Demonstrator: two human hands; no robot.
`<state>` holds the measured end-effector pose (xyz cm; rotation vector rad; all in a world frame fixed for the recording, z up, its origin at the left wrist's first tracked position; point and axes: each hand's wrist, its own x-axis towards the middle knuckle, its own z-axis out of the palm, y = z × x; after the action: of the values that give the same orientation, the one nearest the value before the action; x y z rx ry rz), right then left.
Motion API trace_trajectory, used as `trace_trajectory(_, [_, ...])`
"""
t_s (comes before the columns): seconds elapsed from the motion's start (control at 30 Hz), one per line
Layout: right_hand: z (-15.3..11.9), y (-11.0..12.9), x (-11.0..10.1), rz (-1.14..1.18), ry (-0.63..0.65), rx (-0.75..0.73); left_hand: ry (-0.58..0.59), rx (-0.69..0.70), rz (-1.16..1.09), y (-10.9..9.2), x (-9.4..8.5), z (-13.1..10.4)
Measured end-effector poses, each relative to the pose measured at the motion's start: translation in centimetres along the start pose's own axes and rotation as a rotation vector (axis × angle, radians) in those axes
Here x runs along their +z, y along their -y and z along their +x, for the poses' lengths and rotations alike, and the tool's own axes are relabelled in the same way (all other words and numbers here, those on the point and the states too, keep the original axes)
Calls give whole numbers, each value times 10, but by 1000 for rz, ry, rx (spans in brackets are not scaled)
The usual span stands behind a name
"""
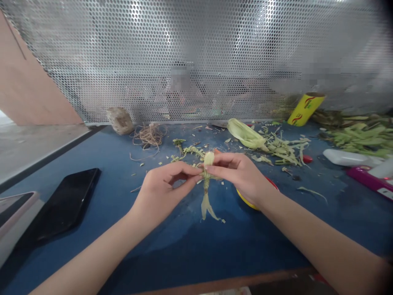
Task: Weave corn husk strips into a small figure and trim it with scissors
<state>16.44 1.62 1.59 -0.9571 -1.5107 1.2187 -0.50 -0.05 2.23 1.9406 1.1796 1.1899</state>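
Both my hands meet above the blue table (196, 246). Between them is a small figure of pale corn husk (207, 184), bound at its middle, with loose strips hanging down. My left hand (164, 188) pinches it from the left with thumb and fingers. My right hand (242, 174) grips its rounded upper end from the right. A yellow and red object (245, 198) lies partly hidden under my right wrist.
A black phone (66, 203) and a pale device (14, 219) lie at left. Twine (150, 135) and a stone-like lump (120, 120) sit by the perforated metal screen (196, 57). Husk pieces (270, 143), a yellow roll (305, 108), a white bottle (350, 157) and a magenta tool (368, 179) are at right.
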Motion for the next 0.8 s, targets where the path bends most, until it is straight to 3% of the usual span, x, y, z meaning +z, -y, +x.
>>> trace_trajectory(0.27, [-1, 1, -1, -34, 11, -11, 88, -71, -75, -2, 1, 2])
trace_trajectory(0.43, [-1, 0, -1, -183, 20, -48, 162, -102, -125, 2, 0, 2])
trace_trajectory(0.6, [-2, 2, -2, -333, 34, -68, 238, -203, -125, 4, -2, 6])
trace_trajectory(0.8, [-2, -1, -2, -323, 82, -74, 269, -310, -224, 6, -2, 8])
